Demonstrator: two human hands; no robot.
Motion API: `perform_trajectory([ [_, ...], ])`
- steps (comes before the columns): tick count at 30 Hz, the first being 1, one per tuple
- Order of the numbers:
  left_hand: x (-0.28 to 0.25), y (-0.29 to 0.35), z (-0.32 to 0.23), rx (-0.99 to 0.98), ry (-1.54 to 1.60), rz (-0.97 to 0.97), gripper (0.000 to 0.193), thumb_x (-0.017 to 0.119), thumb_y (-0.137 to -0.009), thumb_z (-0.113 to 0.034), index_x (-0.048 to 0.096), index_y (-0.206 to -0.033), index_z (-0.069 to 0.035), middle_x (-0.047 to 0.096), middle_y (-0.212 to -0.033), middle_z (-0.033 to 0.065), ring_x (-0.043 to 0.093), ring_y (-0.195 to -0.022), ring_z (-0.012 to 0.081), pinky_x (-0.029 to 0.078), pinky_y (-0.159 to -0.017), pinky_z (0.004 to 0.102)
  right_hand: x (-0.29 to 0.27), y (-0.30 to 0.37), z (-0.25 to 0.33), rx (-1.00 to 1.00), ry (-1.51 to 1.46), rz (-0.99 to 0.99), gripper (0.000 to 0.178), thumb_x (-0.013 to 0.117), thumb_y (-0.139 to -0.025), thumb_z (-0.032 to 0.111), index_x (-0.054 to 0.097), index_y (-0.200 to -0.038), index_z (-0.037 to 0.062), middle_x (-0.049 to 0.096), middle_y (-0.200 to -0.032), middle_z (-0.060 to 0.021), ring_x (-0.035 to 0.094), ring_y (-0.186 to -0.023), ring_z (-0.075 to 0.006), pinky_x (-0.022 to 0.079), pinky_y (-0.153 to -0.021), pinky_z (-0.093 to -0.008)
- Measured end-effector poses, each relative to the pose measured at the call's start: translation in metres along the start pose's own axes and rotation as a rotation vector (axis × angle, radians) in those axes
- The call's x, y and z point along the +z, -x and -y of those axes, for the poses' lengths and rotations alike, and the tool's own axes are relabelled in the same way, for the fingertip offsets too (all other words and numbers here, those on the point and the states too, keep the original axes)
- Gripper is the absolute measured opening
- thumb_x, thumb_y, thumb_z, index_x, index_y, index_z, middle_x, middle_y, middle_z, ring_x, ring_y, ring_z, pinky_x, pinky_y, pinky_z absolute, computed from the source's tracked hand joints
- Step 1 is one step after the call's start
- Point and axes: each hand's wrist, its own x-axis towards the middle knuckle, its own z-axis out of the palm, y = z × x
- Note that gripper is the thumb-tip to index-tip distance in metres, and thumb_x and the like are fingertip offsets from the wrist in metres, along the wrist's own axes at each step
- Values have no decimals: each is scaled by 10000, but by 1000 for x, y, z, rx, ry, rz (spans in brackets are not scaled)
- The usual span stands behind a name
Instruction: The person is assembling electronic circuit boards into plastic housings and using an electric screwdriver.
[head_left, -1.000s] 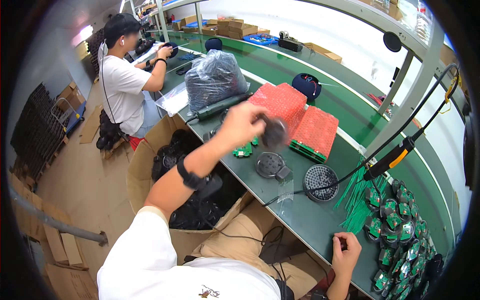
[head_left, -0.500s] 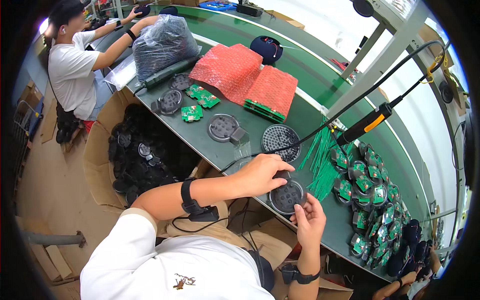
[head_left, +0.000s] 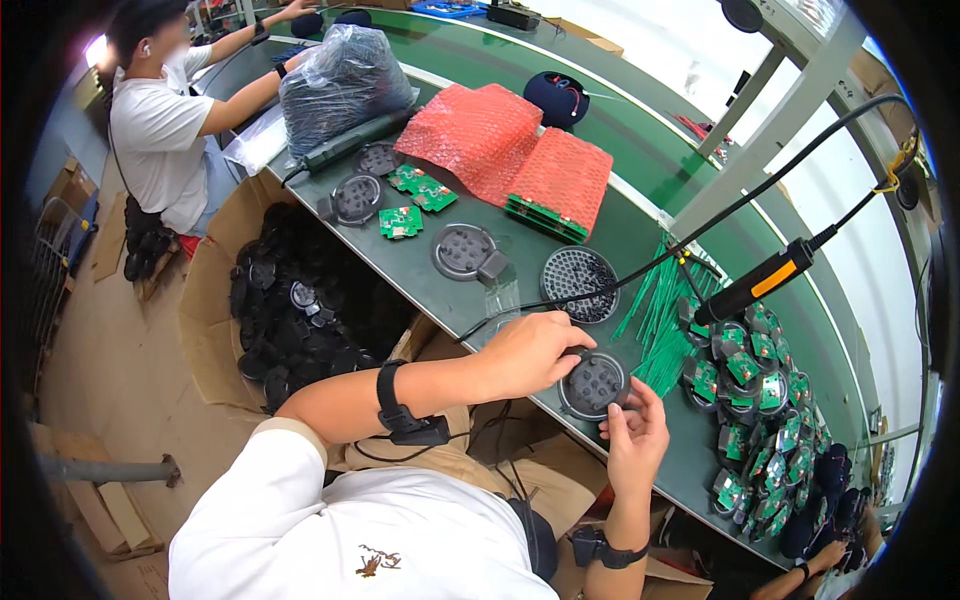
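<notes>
Both my hands hold a round black plastic housing (head_left: 594,386) over the front edge of the green bench. Its inner side, with a raised rim and several small studs, faces up. My left hand (head_left: 538,352) pinches its upper left edge, and the fingertips hide part of that side. On the lower right rim, the thumb and fingers of my right hand (head_left: 637,428) are closed. Just beyond the housing lie a round perforated tray (head_left: 556,272) of small black parts and a bundle of green wire-like strips (head_left: 658,340).
A similar housing (head_left: 462,250), green circuit boards (head_left: 402,222) and red bubble wrap (head_left: 470,135) lie leftward on the bench. A black-and-orange hand tool (head_left: 757,284) hangs at right above piled housings with boards (head_left: 765,440). A cardboard box (head_left: 215,330) holds black parts. Co-workers (head_left: 160,130) sit nearby.
The view has shifted slightly, moving the scene right and down. Both my hands keep hold of the housing, which lies flatter to view. The far-left co-worker's arms have moved.
</notes>
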Motion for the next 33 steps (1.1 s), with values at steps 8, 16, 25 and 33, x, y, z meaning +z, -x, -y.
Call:
perform_trajectory([
  [8, 3, 5, -9, -58, -175, 0, 235, 732, -934, -218, 680, -1078, -41, 669, -968, 186, 684, -921, 401, 554, -796, 511, 5, 7, 12, -260, 397, 14, 428, 809, -796, -20, 670, -1198, 27, 642, -1213, -136, 667, -895, -199, 543, -650, -296],
  [16, -24, 30, -23, -83, -238, -39, 200, 725, -934, -247, 690, -1034, -76, 718, -884, 157, 712, -829, 380, 563, -718, 494, 15, 10, 15, -541, 628, 116, 480, 895, -697, 123, 706, -1129, 34, 660, -1223, -150, 610, -1109, -371, 500, -957, -451],
  [25, -138, 49, 85, -420, -869, -555, 435, 851, -795, -193, 695, -1184, -77, 670, -1151, 102, 642, -1081, 336, 553, -894, 427, 7, 3, 8, -492, 617, 77, 356, 837, -730, 18, 691, -1054, 19, 647, -1220, -171, 614, -1148, -385, 497, -980, -466],
  [33, -155, 59, 110, -318, -678, -521, 458, 896, -742, -212, 722, -1146, -85, 687, -1104, 105, 651, -1055, 325, 534, -909, 431, 0, 2, 10, -510, 580, 66, 281, 798, -749, -13, 697, -1009, 19, 685, -1121, -143, 632, -1078, -366, 499, -957, -446],
])
